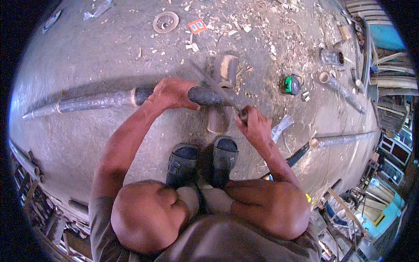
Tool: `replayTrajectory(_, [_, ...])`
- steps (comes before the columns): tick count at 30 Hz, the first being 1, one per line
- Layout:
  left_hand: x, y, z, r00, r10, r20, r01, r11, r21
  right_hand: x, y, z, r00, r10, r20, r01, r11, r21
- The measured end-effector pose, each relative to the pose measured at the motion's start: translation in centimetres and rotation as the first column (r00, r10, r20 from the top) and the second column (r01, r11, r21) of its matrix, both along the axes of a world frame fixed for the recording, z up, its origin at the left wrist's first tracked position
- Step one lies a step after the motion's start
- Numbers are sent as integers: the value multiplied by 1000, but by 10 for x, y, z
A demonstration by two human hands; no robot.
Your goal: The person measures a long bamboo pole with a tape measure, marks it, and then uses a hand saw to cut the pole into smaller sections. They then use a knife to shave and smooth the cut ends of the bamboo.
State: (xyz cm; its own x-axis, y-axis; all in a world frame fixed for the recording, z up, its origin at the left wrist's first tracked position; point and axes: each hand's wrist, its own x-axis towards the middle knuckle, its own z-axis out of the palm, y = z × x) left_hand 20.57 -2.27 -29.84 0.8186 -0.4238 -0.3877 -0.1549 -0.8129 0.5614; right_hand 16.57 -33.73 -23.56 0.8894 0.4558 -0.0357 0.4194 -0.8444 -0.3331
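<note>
A long dark bamboo pole (98, 101) lies crosswise in front of my feet, its right end resting over a short thick bamboo piece (219, 121). My left hand (172, 94) is wrapped over the pole near that end, thumb on the near side. In my right hand (256, 125), the fingers are closed round the dark handle of a long narrow-bladed tool (209, 81). Its blade slants up and left across the pole's right end, seeming to touch it. Slight blur hides whether the edge is toothed.
Pale shavings (244, 28) litter the far floor. A green and black tape measure (291, 84) sits right of the pole. Cut bamboo lengths (342, 92) lie farther right, with another pole (342, 139) nearer. A ring-shaped disc (166, 22) and orange packet (197, 26) lie at the back.
</note>
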Motion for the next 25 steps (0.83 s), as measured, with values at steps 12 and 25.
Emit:
replayTrajectory(12, [16, -10, 16, 996, -29, -86, 31, 999, 29, -3, -17, -7, 1000, -24, -14, 23, 998, -56])
replayTrajectory(25, [13, -2, 19, 993, -14, -118, 30, 990, 135, 17, -31, -42, 901, -245, -359, 131, 940, -314])
